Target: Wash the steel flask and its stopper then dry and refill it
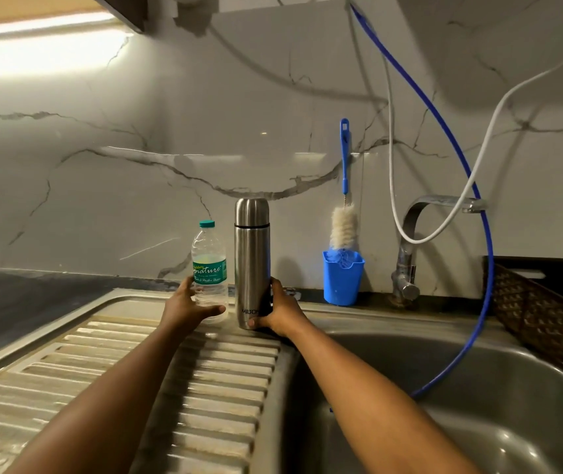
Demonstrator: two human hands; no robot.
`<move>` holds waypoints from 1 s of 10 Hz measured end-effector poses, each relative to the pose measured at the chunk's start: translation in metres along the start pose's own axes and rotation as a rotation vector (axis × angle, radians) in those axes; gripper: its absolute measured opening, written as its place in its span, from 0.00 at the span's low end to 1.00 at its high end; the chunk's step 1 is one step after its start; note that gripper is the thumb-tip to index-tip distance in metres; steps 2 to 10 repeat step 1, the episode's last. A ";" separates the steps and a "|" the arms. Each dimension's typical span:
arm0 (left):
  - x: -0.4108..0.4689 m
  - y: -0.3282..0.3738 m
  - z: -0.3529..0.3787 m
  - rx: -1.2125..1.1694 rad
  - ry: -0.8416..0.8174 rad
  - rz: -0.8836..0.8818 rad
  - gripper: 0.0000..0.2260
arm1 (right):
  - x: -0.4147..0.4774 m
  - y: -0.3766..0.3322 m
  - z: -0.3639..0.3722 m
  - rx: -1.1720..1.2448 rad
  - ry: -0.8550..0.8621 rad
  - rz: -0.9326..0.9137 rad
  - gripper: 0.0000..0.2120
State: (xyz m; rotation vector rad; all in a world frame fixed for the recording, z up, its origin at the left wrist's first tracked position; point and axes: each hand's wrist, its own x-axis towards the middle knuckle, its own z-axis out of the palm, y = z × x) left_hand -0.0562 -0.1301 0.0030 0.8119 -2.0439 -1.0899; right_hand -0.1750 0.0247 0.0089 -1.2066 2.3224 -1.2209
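The tall cylindrical brushed-steel flask (252, 261) is standing upright, capped, at the far edge of the ribbed steel draining board (222, 388). The right hand (282, 314) is curling round its base. At its nine o'clock, the left hand (187, 302) is gripping a clear plastic water bottle (209, 265).

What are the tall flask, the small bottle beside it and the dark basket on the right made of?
The flask looks like brushed stainless steel: grey satin sheen with soft vertical reflections. The water bottle is clear thin plastic, see-through, with a teal cap and printed label. The basket shows a dark brown weave, wicker or moulded plastic; the view leaves that open.
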 end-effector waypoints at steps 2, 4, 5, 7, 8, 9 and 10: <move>-0.013 0.010 -0.002 -0.009 0.007 -0.006 0.48 | -0.010 -0.010 -0.002 -0.076 0.020 0.020 0.47; -0.013 0.010 -0.002 -0.009 0.007 -0.006 0.48 | -0.010 -0.010 -0.002 -0.076 0.020 0.020 0.47; -0.013 0.010 -0.002 -0.009 0.007 -0.006 0.48 | -0.010 -0.010 -0.002 -0.076 0.020 0.020 0.47; -0.013 0.010 -0.002 -0.009 0.007 -0.006 0.48 | -0.010 -0.010 -0.002 -0.076 0.020 0.020 0.47; -0.013 0.010 -0.002 -0.009 0.007 -0.006 0.48 | -0.010 -0.010 -0.002 -0.076 0.020 0.020 0.47; -0.013 0.010 -0.002 -0.009 0.007 -0.006 0.48 | -0.010 -0.010 -0.002 -0.076 0.020 0.020 0.47; -0.013 0.010 -0.002 -0.009 0.007 -0.006 0.48 | -0.010 -0.010 -0.002 -0.076 0.020 0.020 0.47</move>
